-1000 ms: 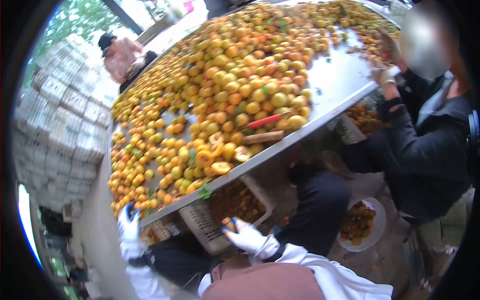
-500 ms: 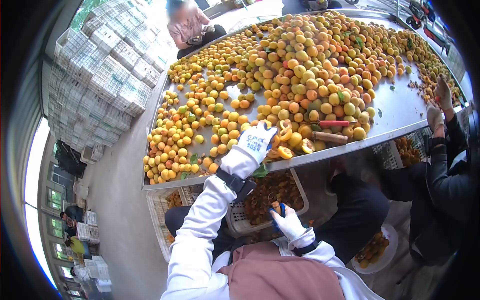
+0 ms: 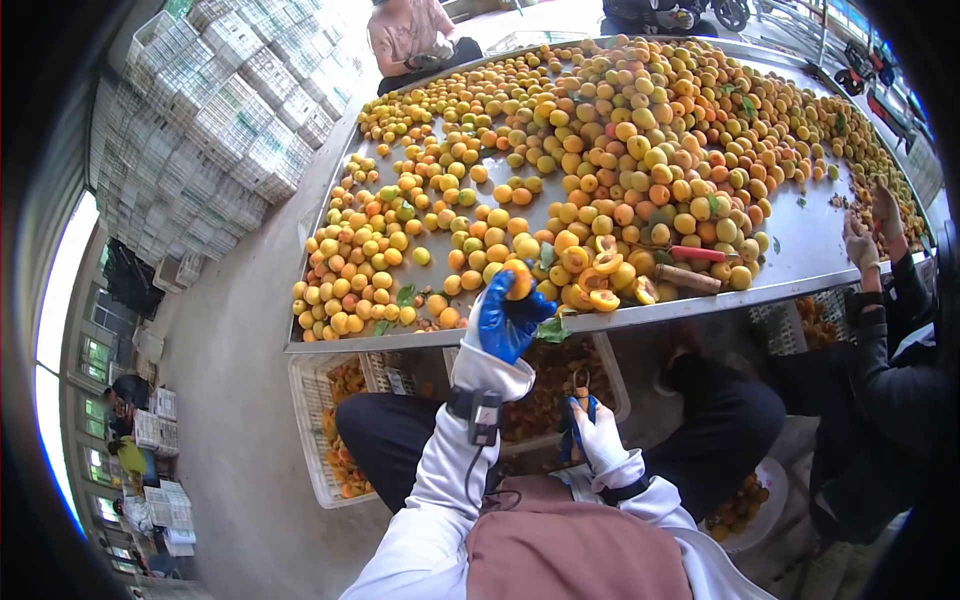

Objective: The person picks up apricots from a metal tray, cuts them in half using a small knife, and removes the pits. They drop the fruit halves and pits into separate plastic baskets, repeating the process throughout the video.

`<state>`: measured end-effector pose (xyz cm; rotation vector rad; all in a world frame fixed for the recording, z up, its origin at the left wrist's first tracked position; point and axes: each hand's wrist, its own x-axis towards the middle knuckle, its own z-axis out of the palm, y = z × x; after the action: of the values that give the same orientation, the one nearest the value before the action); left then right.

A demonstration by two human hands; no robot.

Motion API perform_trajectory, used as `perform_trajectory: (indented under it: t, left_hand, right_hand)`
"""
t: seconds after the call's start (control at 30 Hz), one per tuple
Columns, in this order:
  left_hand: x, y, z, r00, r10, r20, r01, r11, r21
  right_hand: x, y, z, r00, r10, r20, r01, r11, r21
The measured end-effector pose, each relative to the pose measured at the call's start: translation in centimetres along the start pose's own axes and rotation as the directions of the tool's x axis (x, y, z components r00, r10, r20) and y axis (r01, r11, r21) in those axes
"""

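My left hand (image 3: 508,318), in a white glove with a blue palm, has its fingers closed round an orange-yellow apricot (image 3: 518,281) just above the table's front edge. Lower and to the right, my gloved right hand (image 3: 594,437) grips a small wooden-handled tool (image 3: 581,397) with a metal loop at its upper end. Just beyond the left hand, cut-open apricots (image 3: 604,299) lie among whole ones at the edge. Below the hands, a crate (image 3: 622,395) of dark orange fruit pieces is partly hidden by my arm.
A metal-topped table (image 3: 420,338) carries a big heap of apricots (image 3: 640,150). On it lie a red-handled tool (image 3: 697,254) and a wooden handle (image 3: 688,279). A second crate (image 3: 318,440) stands at lower left. Co-workers sit at the right and far side; stacked crates (image 3: 215,110) stand left.
My left hand has come back from the fruit with an apricot and turned its blue palm into view. The right hand's tool now points up, its loop visible. The view has shifted slightly.
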<state>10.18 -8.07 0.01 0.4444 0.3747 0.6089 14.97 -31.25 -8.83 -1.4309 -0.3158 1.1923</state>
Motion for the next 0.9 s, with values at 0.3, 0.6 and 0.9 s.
perform_trajectory:
  t: [0.3, 0.6, 0.9]
  left_hand:
    - [-4.6, -2.6, 0.6, 0.998, 0.061, -0.032, -0.057, 0.993, 0.105]
    - [-7.7, -5.9, 0.2, 0.989, -0.094, -0.115, 0.113, 0.978, 0.176]
    - [-8.3, -7.7, 1.5, 0.987, -0.060, -0.149, 0.099, 0.957, 0.273]
  right_hand:
    - [-1.1, -0.5, 0.2, 0.936, -0.334, -0.113, 0.335, 0.942, -0.014]
    - [-2.4, -4.1, 1.5, 0.922, -0.347, 0.174, 0.380, 0.898, -0.221]
    - [-1.1, -2.8, 1.6, 0.955, -0.251, 0.158, 0.275, 0.949, -0.157]
